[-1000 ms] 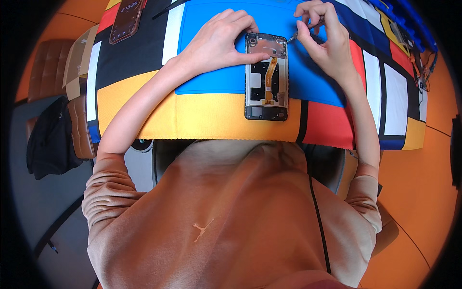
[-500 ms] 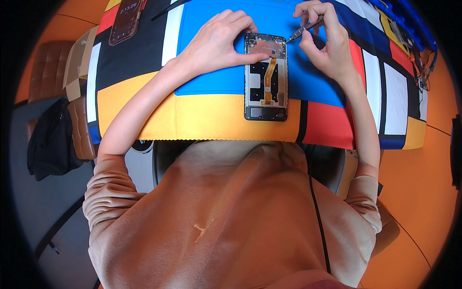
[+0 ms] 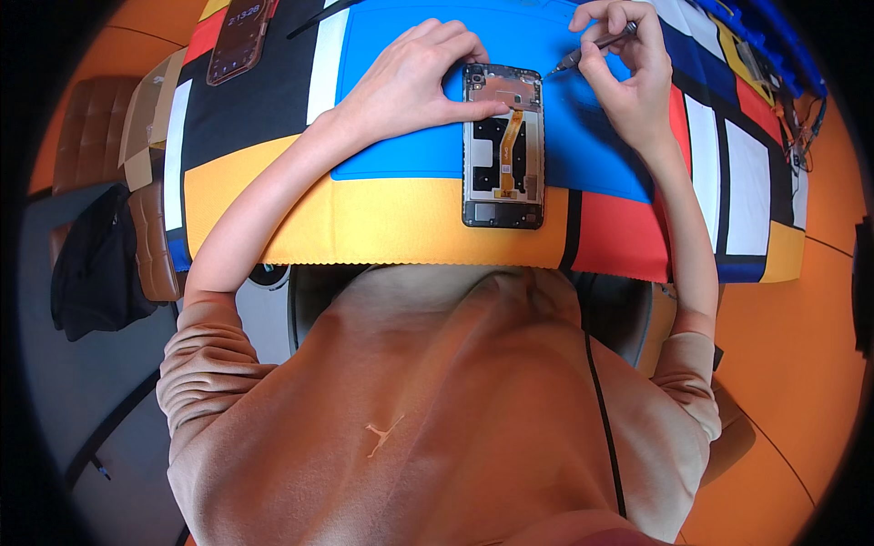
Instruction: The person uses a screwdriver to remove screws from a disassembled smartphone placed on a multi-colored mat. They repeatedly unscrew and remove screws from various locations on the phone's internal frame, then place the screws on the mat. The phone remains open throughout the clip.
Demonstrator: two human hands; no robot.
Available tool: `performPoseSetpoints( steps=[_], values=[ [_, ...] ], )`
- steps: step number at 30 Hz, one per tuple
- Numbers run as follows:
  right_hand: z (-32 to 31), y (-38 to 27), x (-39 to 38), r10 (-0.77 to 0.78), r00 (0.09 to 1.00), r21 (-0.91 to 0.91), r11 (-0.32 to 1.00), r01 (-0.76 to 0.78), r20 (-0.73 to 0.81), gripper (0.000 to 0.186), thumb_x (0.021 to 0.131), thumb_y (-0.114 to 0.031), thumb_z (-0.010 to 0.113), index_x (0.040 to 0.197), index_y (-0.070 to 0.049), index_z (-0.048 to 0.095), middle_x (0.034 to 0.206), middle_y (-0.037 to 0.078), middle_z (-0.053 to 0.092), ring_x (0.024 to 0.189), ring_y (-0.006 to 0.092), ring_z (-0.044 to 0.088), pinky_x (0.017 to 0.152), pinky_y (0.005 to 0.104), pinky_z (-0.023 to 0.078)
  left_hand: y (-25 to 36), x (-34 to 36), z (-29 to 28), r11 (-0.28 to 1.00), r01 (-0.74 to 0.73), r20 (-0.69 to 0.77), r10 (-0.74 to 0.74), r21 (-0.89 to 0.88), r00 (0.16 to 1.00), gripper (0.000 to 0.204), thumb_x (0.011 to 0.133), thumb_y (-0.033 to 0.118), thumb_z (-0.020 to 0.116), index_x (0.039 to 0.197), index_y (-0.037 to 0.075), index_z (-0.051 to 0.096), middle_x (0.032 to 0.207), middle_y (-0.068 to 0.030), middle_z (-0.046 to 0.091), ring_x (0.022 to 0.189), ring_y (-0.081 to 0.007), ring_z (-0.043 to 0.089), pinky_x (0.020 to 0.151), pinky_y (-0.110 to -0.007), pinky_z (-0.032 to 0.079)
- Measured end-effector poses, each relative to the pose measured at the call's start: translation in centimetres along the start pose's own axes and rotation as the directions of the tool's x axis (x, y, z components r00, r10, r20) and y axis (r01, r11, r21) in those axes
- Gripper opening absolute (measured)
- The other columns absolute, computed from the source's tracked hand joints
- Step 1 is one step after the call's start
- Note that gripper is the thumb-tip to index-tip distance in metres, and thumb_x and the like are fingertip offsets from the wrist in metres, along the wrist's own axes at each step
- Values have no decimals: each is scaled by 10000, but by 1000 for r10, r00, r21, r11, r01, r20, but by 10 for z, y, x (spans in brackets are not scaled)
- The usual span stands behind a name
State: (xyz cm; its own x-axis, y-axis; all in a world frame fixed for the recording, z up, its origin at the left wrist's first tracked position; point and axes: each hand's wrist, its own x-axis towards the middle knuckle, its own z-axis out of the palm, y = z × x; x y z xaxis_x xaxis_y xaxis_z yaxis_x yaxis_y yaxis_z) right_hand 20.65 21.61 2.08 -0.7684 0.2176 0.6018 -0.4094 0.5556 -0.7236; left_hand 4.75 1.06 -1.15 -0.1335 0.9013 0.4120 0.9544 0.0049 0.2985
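An opened smartphone (image 3: 482, 170) lies back up, its top part on the blue mat and its lower end on the yellow cloth. Its back cover is off, baring a copper-coloured plate, an orange flex cable and black and silver parts. My left hand (image 3: 414, 84) grips its upper left side, thumb across the inside and fingers at the top edge. Between the fingertips of my right hand (image 3: 637, 86) is a slim, dark screwdriver-like tool (image 3: 594, 52), held at a slant. Its fine tip is by the phone's upper right edge; whether it touches is too small to tell.
The blue mat (image 3: 391, 159) lies on a colour-blocked tablecloth (image 3: 255, 200). Another phone (image 3: 238, 41) with a lit screen rests at the far left. Blue items and cables (image 3: 801, 118) crowd the far right. A cardboard box (image 3: 150, 123) and brown chair (image 3: 96, 132) stand left of the table.
My right hand has shifted slightly to the right, and the tool has tilted lower, with its tip staying by the phone's upper right edge. My left hand and the opened phone have not moved.
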Motion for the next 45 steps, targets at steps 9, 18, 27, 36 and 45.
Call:
performPoseSetpoints(
  steps=[9,18,27,36,45],
  values=[
    [5,-1,1,147,988,219,966,-135,-40,274,919,34,597,1014,-92,374,1012,83,563,820,67,535,705,207,466,-1,1,-1,993,-82,-109,72,-88,991,492,835,472,826,1114,86,705,1059,-59,654,1013,-219,618,835,-336,521],
    [20,-6,-6,249,967,415,876,-247,49,281,975,3,627,1060,-106,383,1027,80,576,837,83,550,748,225,474,-1,2,-3,977,-164,-89,153,-138,984,203,926,257,753,1029,82,742,1033,-46,682,1001,-207,616,849,-327,522],
    [9,-6,-2,324,932,318,877,-361,164,240,1073,-205,533,1273,-78,496,778,6,538,642,71,491,582,216,382,-1,0,-5,975,-172,-125,155,-139,980,175,895,242,779,950,78,760,946,-29,696,933,-189,624,820,-313,529],
    [29,-3,-13,166,933,-287,955,-72,319,235,955,-337,733,1002,-109,700,540,-16,463,478,74,440,482,237,333,0,-1,-5,968,-203,-170,177,-149,969,153,848,177,817,919,64,742,938,-37,695,891,-193,631,787,-310,521],
    [34,-5,-16,107,960,-371,928,-4,259,184,950,-250,740,989,-70,739,582,28,520,513,80,461,479,253,335,0,1,-5,964,-175,-190,136,-203,972,140,860,159,810,953,64,766,952,-42,716,900,-192,639,788,-299,517]
  ],
)
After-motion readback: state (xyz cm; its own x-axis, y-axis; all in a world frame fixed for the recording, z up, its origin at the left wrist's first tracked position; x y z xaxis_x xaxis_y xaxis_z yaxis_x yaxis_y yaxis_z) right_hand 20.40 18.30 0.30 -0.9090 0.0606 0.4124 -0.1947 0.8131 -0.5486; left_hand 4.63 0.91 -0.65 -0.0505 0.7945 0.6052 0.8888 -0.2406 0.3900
